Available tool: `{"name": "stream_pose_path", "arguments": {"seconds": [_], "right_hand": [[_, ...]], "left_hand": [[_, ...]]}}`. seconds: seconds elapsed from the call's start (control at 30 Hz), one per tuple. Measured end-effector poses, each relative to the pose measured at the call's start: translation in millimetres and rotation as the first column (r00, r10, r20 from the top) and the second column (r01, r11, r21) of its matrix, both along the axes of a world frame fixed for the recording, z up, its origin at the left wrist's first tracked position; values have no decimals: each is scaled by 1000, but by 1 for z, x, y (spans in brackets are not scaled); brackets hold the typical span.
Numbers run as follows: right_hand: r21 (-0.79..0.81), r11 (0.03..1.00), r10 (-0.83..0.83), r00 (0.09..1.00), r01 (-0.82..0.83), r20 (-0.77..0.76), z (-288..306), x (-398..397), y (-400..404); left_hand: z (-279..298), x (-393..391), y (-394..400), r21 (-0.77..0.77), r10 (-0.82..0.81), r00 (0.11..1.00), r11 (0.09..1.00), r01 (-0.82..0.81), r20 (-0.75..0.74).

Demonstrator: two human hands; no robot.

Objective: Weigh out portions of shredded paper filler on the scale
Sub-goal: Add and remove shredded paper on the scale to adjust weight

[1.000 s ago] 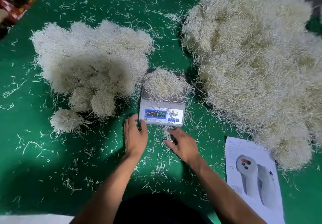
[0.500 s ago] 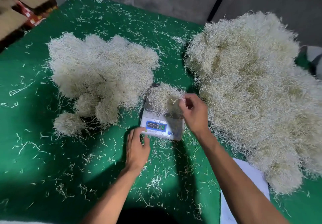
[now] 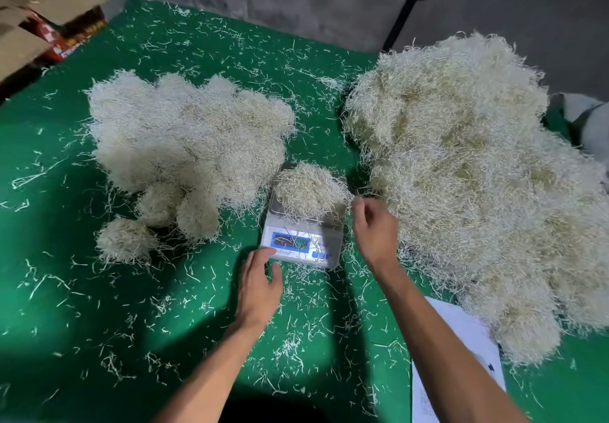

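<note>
A small white digital scale with a blue display stands on the green table. A mound of shredded paper filler lies on its platform. My left hand rests flat on the table, fingers straight, with the index fingertip touching the scale's front left corner. My right hand hovers at the right edge of the mound, its fingers curled and pinching a few strands there. The big loose heap of filler lies to the right. A cluster of rounded portions lies to the left.
Loose strands are scattered all over the green cloth. A printed white sheet lies at the near right, partly under my right forearm. Cardboard boxes sit beyond the table's far left corner. A grey wall and floor run behind.
My right hand rose from the table to the mound on the scale, then drew slightly right and nearer. My left hand stayed at the scale's front. The view tilted upward.
</note>
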State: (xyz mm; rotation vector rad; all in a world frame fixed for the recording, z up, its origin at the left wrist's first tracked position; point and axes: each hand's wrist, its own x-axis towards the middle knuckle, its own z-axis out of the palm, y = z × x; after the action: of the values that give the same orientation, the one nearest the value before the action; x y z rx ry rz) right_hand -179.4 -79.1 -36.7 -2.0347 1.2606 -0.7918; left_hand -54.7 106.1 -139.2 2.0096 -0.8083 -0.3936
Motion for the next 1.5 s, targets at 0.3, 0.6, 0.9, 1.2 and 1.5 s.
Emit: {"name": "stream_pose_path", "arguments": {"seconds": [0.3, 0.6, 0.9, 1.2, 1.5], "right_hand": [[238, 971, 26, 968, 35, -250, -62, -51, 52], [288, 955, 238, 780, -78, -578, -79, -61, 17], [171, 916, 366, 579, -364, -729, -111, -55, 10], [197, 899, 438, 805, -392, -401, -109, -79, 108], [239, 965, -1, 917, 106, -399, -112, -97, 93]], "left_hand": [[6, -15, 1, 10, -79, 996, 997, 79, -35], [-2, -24, 10, 99, -113, 993, 989, 114, -15], [-23, -28, 5, 353, -336, 942, 879, 322, -22], [-24, -83, -5, 196, -493, 845, 825, 530, -209], [-23, -67, 9, 380, -314, 949, 881, 282, 24]]}}
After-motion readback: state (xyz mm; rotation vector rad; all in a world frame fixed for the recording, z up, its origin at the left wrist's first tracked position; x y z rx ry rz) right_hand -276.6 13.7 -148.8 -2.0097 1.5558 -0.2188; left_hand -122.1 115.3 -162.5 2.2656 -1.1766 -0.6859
